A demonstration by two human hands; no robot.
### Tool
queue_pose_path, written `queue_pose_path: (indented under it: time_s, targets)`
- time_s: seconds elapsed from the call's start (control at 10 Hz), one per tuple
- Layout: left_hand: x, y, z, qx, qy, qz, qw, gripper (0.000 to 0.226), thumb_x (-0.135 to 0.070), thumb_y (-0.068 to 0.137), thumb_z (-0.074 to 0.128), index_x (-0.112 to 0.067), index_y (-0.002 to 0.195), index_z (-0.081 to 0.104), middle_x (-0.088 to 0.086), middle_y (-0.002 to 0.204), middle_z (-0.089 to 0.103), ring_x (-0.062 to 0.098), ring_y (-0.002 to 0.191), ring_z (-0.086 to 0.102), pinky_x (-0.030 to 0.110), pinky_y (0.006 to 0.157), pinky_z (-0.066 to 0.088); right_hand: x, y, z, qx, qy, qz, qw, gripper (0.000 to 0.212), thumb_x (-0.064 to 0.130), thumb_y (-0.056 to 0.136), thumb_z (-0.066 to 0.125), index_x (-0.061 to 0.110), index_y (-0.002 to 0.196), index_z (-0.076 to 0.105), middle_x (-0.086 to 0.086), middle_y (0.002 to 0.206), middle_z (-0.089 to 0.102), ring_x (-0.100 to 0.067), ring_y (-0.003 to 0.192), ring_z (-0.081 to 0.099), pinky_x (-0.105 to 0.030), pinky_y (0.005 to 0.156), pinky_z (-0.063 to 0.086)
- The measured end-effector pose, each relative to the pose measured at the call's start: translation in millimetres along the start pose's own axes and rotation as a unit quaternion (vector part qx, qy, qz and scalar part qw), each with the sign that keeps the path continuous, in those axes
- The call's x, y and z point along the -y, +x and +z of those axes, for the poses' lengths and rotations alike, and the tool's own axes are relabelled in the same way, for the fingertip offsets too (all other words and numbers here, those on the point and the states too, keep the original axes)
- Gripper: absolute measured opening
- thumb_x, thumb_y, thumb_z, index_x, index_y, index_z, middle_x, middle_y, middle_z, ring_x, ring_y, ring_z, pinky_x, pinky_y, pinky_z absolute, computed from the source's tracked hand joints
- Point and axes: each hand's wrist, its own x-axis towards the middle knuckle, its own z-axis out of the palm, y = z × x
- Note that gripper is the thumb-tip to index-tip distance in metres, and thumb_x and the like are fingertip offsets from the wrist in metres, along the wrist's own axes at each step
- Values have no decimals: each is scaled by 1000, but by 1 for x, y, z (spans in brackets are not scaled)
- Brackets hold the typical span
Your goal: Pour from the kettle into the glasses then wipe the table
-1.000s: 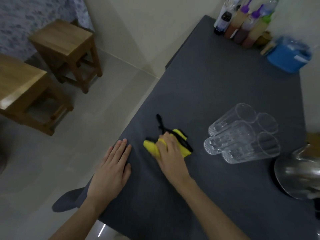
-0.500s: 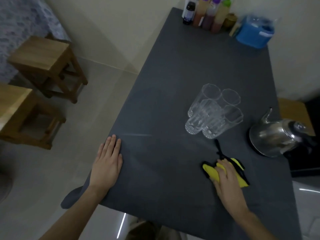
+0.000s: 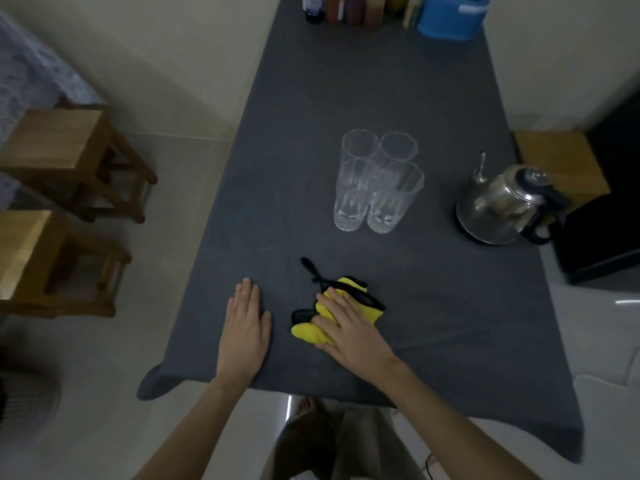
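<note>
**Yellow cloth under the right hand, near the table's front edge**

The right hand (image 3: 349, 327) lay on a crumpled yellow cloth (image 3: 308, 332) with black trim. Its fingers were spread and fairly straight, and they pressed the cloth onto the dark grey table (image 3: 346, 81) rather than closing round it. A black strap of the cloth trailed away from the fingers toward the far end.

Just to the left, clear of the cloth, the left hand (image 3: 244, 332) rested palm down on the table with its fingers straight and together, holding nothing.

Farther along the table stood four clear glasses (image 3: 377, 181), upright and packed together two by two. Whether they held any liquid could not be told. To their right, well apart from them and close to the table's right edge, sat the steel kettle (image 3: 498, 206), its black handle toward the edge and its spout pointing away.

Bottles (image 3: 346, 8) and a blue container (image 3: 450, 15) lined the far end. Wooden stools (image 3: 69, 150) stood on the floor to the left.
</note>
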Motion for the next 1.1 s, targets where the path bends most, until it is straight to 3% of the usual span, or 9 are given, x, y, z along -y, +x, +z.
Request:
queue_pose_path:
  time_s: [0.1, 0.2, 0.3, 0.5, 0.7, 0.9, 1.1]
  targets:
    - [-37, -3, 11, 29, -37, 65, 997, 62, -41, 95, 19, -6, 144, 31, 7, 156, 19, 10, 142, 8, 21, 116, -2, -24, -29, -9, 18, -25, 19, 999, 37, 45, 93, 48, 24, 124, 50, -8, 155, 32, -28, 147, 18, -46, 118, 22]
    - [-77, -1, 22, 47, -52, 116, 991, 65, -45, 93, 17, -8, 143, 34, 4, 156, 17, 8, 141, 7, 14, 114, -6, -46, -61, -13, 8, -31, 93, 995, 37, 46, 93, 48, 25, 122, 53, -6, 154, 34, -27, 147, 19, -46, 118, 24]
    - [-118, 2, 33, 63, -49, 155, 985, 64, -46, 93, 17, -9, 144, 33, 3, 156, 16, 12, 143, 11, 16, 115, -4, -69, -93, -16, -2, -25, 162, 986, 39, 47, 93, 47, 25, 124, 53, -6, 155, 33, -26, 147, 19, -44, 116, 19]
    - [-187, 11, 65, 128, 83, 254, 955, 56, -37, 95, 26, -7, 140, 40, 10, 151, 33, 22, 138, 33, 27, 113, 5, -118, -156, -26, -26, -20, 300, 953, 48, 52, 95, 37, 24, 132, 48, -9, 156, 30, -29, 146, 21, -45, 114, 18]
    - [-233, 10, 97, 131, 152, 289, 936, 59, -38, 93, 28, -8, 143, 36, 11, 152, 33, 23, 139, 31, 31, 112, 7, -154, -205, -37, -35, -22, 389, 920, 49, 52, 93, 38, 22, 130, 52, -12, 153, 37, -31, 144, 28, -45, 113, 20]
    - [-239, 5, 103, 120, 178, 288, 933, 61, -39, 93, 25, -6, 144, 33, 13, 152, 31, 24, 139, 30, 35, 112, 9, -163, -220, -40, -27, -22, 402, 915, 48, 51, 93, 41, 22, 130, 50, -14, 152, 38, -33, 143, 28, -47, 113, 20]
    - [-236, 14, 89, 133, 189, 305, 924, 55, -30, 87, 29, -7, 132, 52, 9, 140, 51, 21, 126, 51, 37, 107, 21, -154, -205, -61, -59, -20, 354, 933, 57, 54, 96, 30, 22, 142, 44, -12, 155, 32, -35, 144, 24, -49, 113, 18]
